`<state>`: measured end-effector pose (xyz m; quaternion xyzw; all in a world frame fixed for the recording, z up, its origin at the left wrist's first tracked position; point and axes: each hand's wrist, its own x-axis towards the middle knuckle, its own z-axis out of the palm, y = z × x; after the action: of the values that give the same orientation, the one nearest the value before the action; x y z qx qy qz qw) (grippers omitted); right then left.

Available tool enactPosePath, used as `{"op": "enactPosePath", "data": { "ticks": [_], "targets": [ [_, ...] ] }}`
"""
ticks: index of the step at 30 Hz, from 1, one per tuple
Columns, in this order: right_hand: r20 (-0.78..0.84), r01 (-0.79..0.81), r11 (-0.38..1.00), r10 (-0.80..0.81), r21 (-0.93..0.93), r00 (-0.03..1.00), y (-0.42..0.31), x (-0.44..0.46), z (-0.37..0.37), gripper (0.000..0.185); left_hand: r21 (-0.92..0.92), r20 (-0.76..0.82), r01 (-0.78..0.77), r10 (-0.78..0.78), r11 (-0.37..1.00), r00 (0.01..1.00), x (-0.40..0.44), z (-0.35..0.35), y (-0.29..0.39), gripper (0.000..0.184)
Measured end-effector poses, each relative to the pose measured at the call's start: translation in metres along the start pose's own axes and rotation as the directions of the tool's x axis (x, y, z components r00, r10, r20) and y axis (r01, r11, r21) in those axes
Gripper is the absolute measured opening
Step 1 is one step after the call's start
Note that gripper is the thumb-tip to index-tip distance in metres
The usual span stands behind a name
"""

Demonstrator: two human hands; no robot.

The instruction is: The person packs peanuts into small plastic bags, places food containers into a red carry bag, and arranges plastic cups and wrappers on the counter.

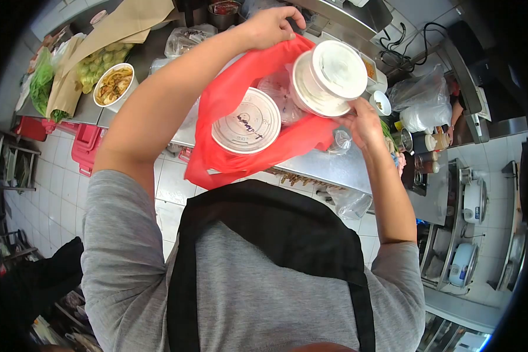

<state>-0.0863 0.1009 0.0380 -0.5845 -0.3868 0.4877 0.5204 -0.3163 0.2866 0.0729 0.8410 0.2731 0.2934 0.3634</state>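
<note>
A red plastic bag [217, 167] is spread open in front of me at the counter's edge. Inside it sits a white round tub [247, 120] with dark handwriting on its lid, beside a clear plastic-wrapped bundle [278, 94]. My left hand [270, 28] is up at the bag's far edge, fingers curled on the red plastic. To the right, two stacked white lidded tubs [339, 69] tilt over the bag's right side. My right hand [362, 124] grips the lower tub's near right side, close to the bag's edge; some fingertips are hidden.
A white bowl of food [114, 86] stands left, near brown paper [102, 44] and bagged green produce [105, 64]. At right are a small white bowl [381, 103], clear plastic bags [422, 97] and jars [427, 144]. Another person's arm [456, 111] shows at far right.
</note>
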Motion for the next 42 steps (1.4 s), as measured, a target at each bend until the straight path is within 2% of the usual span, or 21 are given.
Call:
{"op": "enactPosePath", "data": {
  "ticks": [7,10,11,14,15,19,20,22,23,24,26,27,28,30,32,34,37,39,40,41,42],
  "targets": [
    [-0.024,-0.113,0.989,0.115,0.092,0.993,0.006,0.002,0.003,0.023,-0.045,-0.113,0.037,-0.042,0.998,0.993,0.016,0.022,-0.002,0.024],
    [-0.051,-0.082,0.978,0.094,0.193,0.994,0.016,0.014,0.023,0.023,-0.092,-0.103,0.040,-0.050,0.995,0.993,0.020,0.019,0.001,0.024],
    [-0.027,-0.072,0.975,0.079,0.209,0.996,0.023,0.022,0.024,0.023,-0.177,-0.095,0.020,-0.037,0.984,0.995,0.021,0.019,-0.004,0.022],
    [-0.005,-0.077,0.996,0.078,0.049,0.997,0.045,0.039,0.025,0.023,-0.118,-0.082,-0.007,-0.003,0.993,0.997,0.015,0.019,-0.002,0.020],
    [0.015,-0.134,0.988,0.133,0.074,0.991,0.054,0.040,0.028,0.026,-0.200,-0.077,0.038,-0.054,0.979,0.996,0.012,0.018,0.002,0.018],
    [0.024,-0.191,0.973,0.195,-0.129,0.981,0.042,0.023,0.024,0.030,0.015,-0.022,-0.044,0.044,0.999,0.999,-0.002,0.013,0.028,0.021],
    [0.044,-0.033,0.925,0.054,-0.379,0.998,0.037,0.024,0.017,0.030,0.057,-0.010,-0.087,0.088,0.995,0.996,-0.006,0.014,0.030,0.021],
    [0.152,0.236,0.580,-0.192,-0.780,0.970,0.021,0.025,-0.006,0.033,0.115,-0.004,-0.182,0.184,0.976,0.983,-0.017,0.014,0.044,0.023],
    [0.165,0.293,0.377,-0.336,-0.879,0.927,0.006,0.015,-0.003,0.044,0.328,0.013,-0.281,0.293,0.902,0.956,-0.020,0.014,0.050,0.025],
    [0.236,0.404,0.255,-0.504,-0.878,0.831,0.010,0.020,-0.008,0.052,0.372,0.015,-0.332,0.351,0.867,0.936,-0.021,0.021,0.058,0.027],
    [0.361,0.438,0.022,-0.531,-0.899,0.767,0.020,0.039,-0.006,0.056,0.547,0.118,-0.392,0.395,0.740,0.911,-0.027,0.039,0.069,0.037],
    [0.340,0.368,-0.011,-0.410,-0.930,0.846,0.015,0.041,0.001,0.059,0.619,0.178,-0.434,0.421,0.654,0.889,-0.032,0.050,0.075,0.043],
    [0.342,0.339,-0.075,-0.374,-0.938,0.862,0.018,0.047,0.002,0.050,0.644,0.245,-0.426,0.357,0.635,0.902,-0.036,0.060,0.083,0.047],
    [0.336,0.343,-0.062,-0.419,-0.937,0.843,0.036,0.073,0.000,0.023,0.714,0.277,-0.456,0.384,0.531,0.881,-0.043,0.072,0.099,0.056],
    [0.348,0.370,0.001,-0.336,-0.929,0.875,0.039,0.091,-0.006,0.021,0.745,0.233,-0.369,0.301,0.556,0.925,-0.043,0.078,0.100,0.057],
    [0.324,0.387,0.124,-0.350,-0.914,0.879,0.036,0.097,-0.016,0.018,0.728,0.254,-0.346,0.236,0.592,0.938,-0.041,0.078,0.097,0.056],
    [0.067,0.362,0.567,-0.473,-0.740,0.879,0.021,0.115,-0.034,0.015,0.713,0.267,-0.336,0.205,0.615,0.942,-0.039,0.075,0.094,0.055],
    [-0.189,0.377,0.841,-0.473,-0.388,0.861,0.011,0.127,-0.044,0.012,0.706,0.279,-0.352,0.215,0.615,0.936,-0.039,0.073,0.095,0.054],
    [-0.300,0.391,0.903,-0.428,-0.177,0.852,0.005,0.130,-0.053,0.010,0.699,0.287,-0.364,0.225,0.615,0.931,-0.039,0.074,0.095,0.054],
    [-0.291,0.381,0.921,-0.389,-0.084,0.874,-0.008,0.120,-0.065,0.008,0.715,0.289,-0.384,0.252,0.584,0.923,-0.039,0.076,0.093,0.051],
    [-0.323,0.428,0.866,-0.495,-0.258,0.807,-0.017,0.112,-0.072,0.008,0.731,0.291,-0.402,0.280,0.552,0.915,-0.038,0.078,0.090,0.049]
  ]
}}
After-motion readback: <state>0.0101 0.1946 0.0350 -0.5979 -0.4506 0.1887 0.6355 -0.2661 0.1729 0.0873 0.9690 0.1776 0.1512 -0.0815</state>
